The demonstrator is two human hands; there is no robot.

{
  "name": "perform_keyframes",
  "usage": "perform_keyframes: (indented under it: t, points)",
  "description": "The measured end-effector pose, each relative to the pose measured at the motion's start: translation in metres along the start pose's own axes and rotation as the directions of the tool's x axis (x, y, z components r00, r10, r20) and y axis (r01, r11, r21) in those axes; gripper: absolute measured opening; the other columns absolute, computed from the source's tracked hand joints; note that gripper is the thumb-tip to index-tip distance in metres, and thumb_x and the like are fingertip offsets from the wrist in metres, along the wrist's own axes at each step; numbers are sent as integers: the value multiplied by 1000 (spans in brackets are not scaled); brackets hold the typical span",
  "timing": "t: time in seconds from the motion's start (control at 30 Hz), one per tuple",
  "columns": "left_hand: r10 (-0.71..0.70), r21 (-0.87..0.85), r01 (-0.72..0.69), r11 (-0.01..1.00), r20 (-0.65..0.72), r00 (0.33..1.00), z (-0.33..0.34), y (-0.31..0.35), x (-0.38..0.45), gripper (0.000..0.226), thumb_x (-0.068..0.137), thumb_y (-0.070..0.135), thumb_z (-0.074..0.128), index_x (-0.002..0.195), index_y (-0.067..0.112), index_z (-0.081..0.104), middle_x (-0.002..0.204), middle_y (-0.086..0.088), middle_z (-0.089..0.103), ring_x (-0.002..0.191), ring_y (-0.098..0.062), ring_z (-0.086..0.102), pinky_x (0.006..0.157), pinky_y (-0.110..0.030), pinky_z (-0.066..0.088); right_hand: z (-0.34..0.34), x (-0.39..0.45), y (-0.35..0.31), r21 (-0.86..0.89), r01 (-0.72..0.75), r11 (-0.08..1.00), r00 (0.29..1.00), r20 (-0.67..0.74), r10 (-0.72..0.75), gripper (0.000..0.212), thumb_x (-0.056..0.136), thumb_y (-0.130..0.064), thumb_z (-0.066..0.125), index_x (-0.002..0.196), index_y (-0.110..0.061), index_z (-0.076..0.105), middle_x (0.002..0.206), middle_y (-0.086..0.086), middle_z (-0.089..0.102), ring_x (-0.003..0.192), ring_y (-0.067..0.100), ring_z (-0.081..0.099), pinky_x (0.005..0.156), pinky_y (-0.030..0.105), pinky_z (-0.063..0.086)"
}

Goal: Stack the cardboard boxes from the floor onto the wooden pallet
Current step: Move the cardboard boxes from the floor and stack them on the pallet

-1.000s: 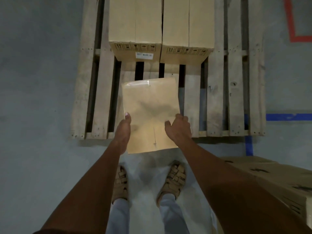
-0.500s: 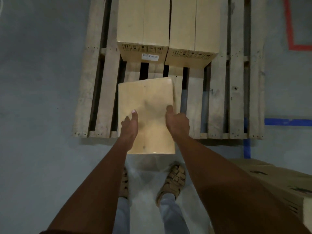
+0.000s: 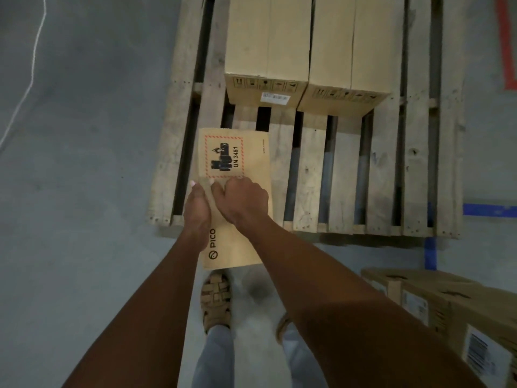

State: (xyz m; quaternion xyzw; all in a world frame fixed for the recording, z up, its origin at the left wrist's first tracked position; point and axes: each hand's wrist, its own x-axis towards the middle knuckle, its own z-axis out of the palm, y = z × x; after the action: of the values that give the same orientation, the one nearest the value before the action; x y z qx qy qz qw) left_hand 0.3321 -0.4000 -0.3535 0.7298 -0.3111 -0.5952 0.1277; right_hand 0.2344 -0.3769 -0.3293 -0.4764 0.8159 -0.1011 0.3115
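I hold a brown cardboard box (image 3: 237,152) over the near left corner of the wooden pallet (image 3: 310,169). Its upward face shows a red-bordered UN 3481 battery label and a PICO logo. My left hand (image 3: 197,211) grips its left edge. My right hand (image 3: 243,203) lies on its top face with fingers curled at the label's lower edge. Two cardboard boxes, one on the left (image 3: 267,49) and one on the right (image 3: 349,51), stand side by side on the far part of the pallet. Whether the held box touches the slats is hidden.
More cardboard boxes (image 3: 458,317) sit on the grey floor at the lower right. Blue tape (image 3: 430,252) and red tape (image 3: 506,43) mark the floor right of the pallet. A white cord (image 3: 33,60) runs along the far left. My sandalled feet (image 3: 215,301) stand just before the pallet.
The box has been turned so a printed face with the UN 3481 label now faces up. Both hands have shifted closer together, and the box sits further left over the pallet corner.
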Motion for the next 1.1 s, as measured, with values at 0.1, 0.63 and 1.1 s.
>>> perform_keyframes:
  t: [0.1,0.63,1.1]
  points:
    - [-38,-112,33,993,-35,999,-7,-12,4,62,105,63,17,125,28,64,107,-4,73,94,-22,68,78,-36,53,5,0,3,-18,-40,999,999,-7,39,60,104,-53,29,104,-9,70,99,11,69,89,31,66,74,36,47]
    - [173,8,-172,985,-41,984,74,5,-31,68,107,55,26,109,13,79,101,8,62,90,-11,58,76,-27,45,-34,7,72,374,-582,722,769,-37,639,72,99,-65,28,147,-13,38,145,15,46,124,38,50,101,49,38]
    - [212,374,-172,911,-69,975,119,-24,-12,59,104,54,41,147,13,45,141,-15,56,127,-34,55,107,-56,46,-36,-5,183,776,-584,239,663,285,692,68,99,-48,54,152,-10,37,148,11,49,130,31,49,99,34,37]
